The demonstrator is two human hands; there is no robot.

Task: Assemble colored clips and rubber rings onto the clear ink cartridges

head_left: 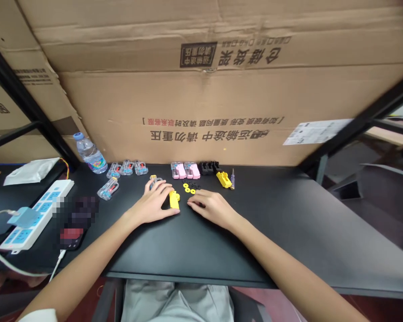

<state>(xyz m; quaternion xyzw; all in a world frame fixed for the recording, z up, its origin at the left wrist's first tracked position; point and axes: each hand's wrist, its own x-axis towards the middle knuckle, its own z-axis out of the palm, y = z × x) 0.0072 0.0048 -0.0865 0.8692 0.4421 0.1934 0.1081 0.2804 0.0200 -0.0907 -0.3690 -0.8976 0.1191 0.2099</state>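
Yellow plastic part lies on the black desk between the hands in the head view. The left hand is open and unclenched, its thumb beside the part and its fingers over a small clear piece. The right hand rests relaxed, fingertips just short of the part. Neither hand grips anything; lifting the part would take a firmer pinch. Clear cases along the back hold red and blue parts. Pink pieces sit in or against similar cases, too small to tell. Yellow washers lie loose nearby.
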